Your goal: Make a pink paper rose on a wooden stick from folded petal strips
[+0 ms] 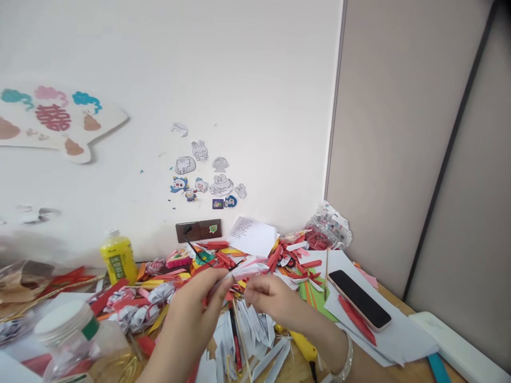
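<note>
My left hand (202,306) is closed, thumb and fingers pinching the base of a white and pink rolled paper flower (251,267) that points right. Close beside it, below the flower, my right hand (271,298) has its fingers curled together; whatever they grip is too small or hidden to make out. A thin wooden stick (242,340) runs down below my hands; whether it joins the flower I cannot tell. Under them lie many white paper strips (255,324) and a dark red pen-like thing (235,338).
Red folded paper pieces cover the table's back. On the left stand a yellow bottle (118,258) and a clear jar (72,335). At right a phone (359,299) lies on white sheets (411,340), near a yellow-handled tool (304,347). A wall (259,80) closes off the back.
</note>
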Available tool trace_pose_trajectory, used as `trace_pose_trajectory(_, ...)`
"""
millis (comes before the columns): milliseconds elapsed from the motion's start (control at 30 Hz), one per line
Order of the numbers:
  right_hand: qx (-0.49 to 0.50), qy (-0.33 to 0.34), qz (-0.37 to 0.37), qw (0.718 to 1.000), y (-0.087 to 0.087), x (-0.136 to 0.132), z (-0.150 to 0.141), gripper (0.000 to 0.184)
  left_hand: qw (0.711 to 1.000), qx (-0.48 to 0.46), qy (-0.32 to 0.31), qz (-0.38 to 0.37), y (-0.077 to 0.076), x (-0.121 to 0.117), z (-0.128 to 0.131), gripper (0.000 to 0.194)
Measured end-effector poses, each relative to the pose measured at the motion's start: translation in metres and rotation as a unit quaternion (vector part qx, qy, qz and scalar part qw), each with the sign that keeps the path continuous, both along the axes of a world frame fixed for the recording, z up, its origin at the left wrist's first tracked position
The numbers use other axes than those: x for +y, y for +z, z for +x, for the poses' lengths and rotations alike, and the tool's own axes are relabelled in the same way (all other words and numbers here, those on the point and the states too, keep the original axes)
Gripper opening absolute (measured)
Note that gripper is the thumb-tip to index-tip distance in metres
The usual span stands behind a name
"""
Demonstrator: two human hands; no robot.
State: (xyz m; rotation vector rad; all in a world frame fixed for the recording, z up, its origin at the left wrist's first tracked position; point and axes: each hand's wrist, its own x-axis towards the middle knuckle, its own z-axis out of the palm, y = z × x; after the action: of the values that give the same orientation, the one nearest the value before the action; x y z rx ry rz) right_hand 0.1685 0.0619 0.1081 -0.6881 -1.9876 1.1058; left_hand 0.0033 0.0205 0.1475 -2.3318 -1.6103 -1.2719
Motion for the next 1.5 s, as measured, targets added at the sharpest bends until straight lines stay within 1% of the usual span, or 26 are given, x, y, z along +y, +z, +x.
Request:
trace_pose_trajectory(33,-0.067,-0.044,0.072,0.994,0.002,-0.004,0.001,0.027,1.000,0.013,0.018,0.010,0.000,0.003,-0.003,0.024)
trace_pose_trajectory(67,-0.133,-0.087,0.141,0.977,0.004,-0.008,0.002,0.025,0.999,0.027,0.028,0.017,-0.001,0.005,-0.006,0.024)
trace_pose_trajectory(133,-0.239,-0.161,0.250,0.924,0.011,-0.017,0.006,0.024,0.998,0.059,0.029,0.015,-0.001,0.008,-0.010,0.024)
trace_pose_trajectory(200,-0.309,-0.187,0.334,0.870,0.018,-0.026,0.011,0.022,0.995,0.094,0.030,-0.007,-0.001,0.009,-0.010,0.026)
trace_pose_trajectory(267,-0.348,-0.190,0.391,0.831,0.023,-0.032,0.016,0.019,0.990,0.132,0.028,-0.033,-0.002,0.008,-0.006,0.028)
trace_pose_trajectory(300,-0.354,-0.192,0.409,0.819,0.025,-0.033,0.018,0.019,0.987,0.152,0.025,-0.045,-0.003,0.007,-0.003,0.029)
trace_pose_trajectory(400,-0.342,-0.202,0.439,0.806,0.028,-0.033,0.025,0.020,0.976,0.202,-0.006,-0.078,-0.005,0.004,0.005,0.031)
trace_pose_trajectory(467,-0.319,-0.190,0.449,0.813,0.029,-0.028,0.030,0.023,0.968,0.225,-0.039,-0.103,-0.007,0.001,0.009,0.030)
trace_pose_trajectory(500,-0.302,-0.177,0.446,0.824,0.030,-0.025,0.032,0.024,0.964,0.233,-0.055,-0.114,-0.007,-0.001,0.011,0.030)
trace_pose_trajectory(567,-0.256,-0.135,0.415,0.862,0.032,-0.017,0.035,0.025,0.958,0.239,-0.088,-0.135,-0.006,-0.004,0.013,0.029)
trace_pose_trajectory(633,-0.205,-0.085,0.345,0.912,0.032,-0.008,0.037,0.024,0.953,0.225,-0.127,-0.158,-0.003,-0.007,0.014,0.028)
trace_pose_trajectory(700,-0.149,-0.036,0.248,0.957,0.028,0.002,0.037,0.022,0.950,0.197,-0.165,-0.180,0.000,-0.010,0.014,0.027)
trace_pose_trajectory(767,-0.083,0.003,0.149,0.985,0.021,0.012,0.036,0.024,0.948,0.167,-0.189,-0.192,0.002,-0.011,0.013,0.026)
trace_pose_trajectory(800,-0.048,0.021,0.107,0.993,0.016,0.016,0.034,0.026,0.950,0.155,-0.195,-0.190,0.002,-0.012,0.012,0.026)
trace_pose_trajectory(867,0.011,0.057,0.036,0.998,0.007,0.021,0.029,0.032,0.956,0.130,-0.194,-0.177,0.003,-0.012,0.011,0.026)
trace_pose_trajectory(933,0.050,0.081,-0.010,0.995,-0.001,0.021,0.022,0.035,0.964,0.091,-0.188,-0.166,0.003,-0.012,0.010,0.025)
trace_pose_trajectory(967,0.062,0.077,-0.021,0.995,-0.004,0.020,0.018,0.034,0.968,0.066,-0.182,-0.158,0.004,-0.011,0.009,0.025)
trace_pose_trajectory(1067,0.056,0.033,-0.012,0.998,-0.012,0.013,0.004,0.031,0.983,0.006,-0.133,-0.124,0.003,-0.007,0.009,0.025)
trace_pose_trajectory(1100,0.042,0.016,0.004,0.999,-0.014,0.010,0.000,0.031,0.988,-0.001,-0.107,-0.112,0.002,-0.005,0.008,0.026)
trace_pose_trajectory(1167,-0.016,-0.021,0.069,0.997,-0.013,0.004,-0.006,0.031,0.994,-0.005,-0.053,-0.092,0.000,0.000,0.006,0.026)
trace_pose_trajectory(1200,-0.060,-0.052,0.118,0.990,-0.012,0.001,-0.007,0.029,0.996,-0.003,-0.029,-0.086,-0.001,0.002,0.005,0.025)
trace_pose_trajectory(1233,-0.114,-0.088,0.174,0.974,-0.009,-0.002,-0.007,0.026,0.997,0.002,-0.011,-0.082,-0.002,0.004,0.003,0.025)
trace_pose_trajectory(1300,-0.245,-0.150,0.274,0.918,-0.001,-0.008,-0.005,0.018,0.997,0.022,0.006,-0.071,-0.004,0.008,0.001,0.024)
trace_pose_trajectory(1367,-0.352,-0.178,0.348,0.851,0.007,-0.014,0.000,0.014,0.997,0.049,0.004,-0.066,-0.005,0.010,0.000,0.023)
trace_pose_trajectory(1433,-0.398,-0.184,0.405,0.802,0.012,-0.021,0.005,0.012,0.995,0.073,0.005,-0.073,-0.007,0.010,0.001,0.023)
trace_pose_trajectory(1500,-0.399,-0.188,0.447,0.778,0.015,-0.027,0.007,0.010,0.991,0.096,0.003,-0.098,-0.011,0.011,0.003,0.024)
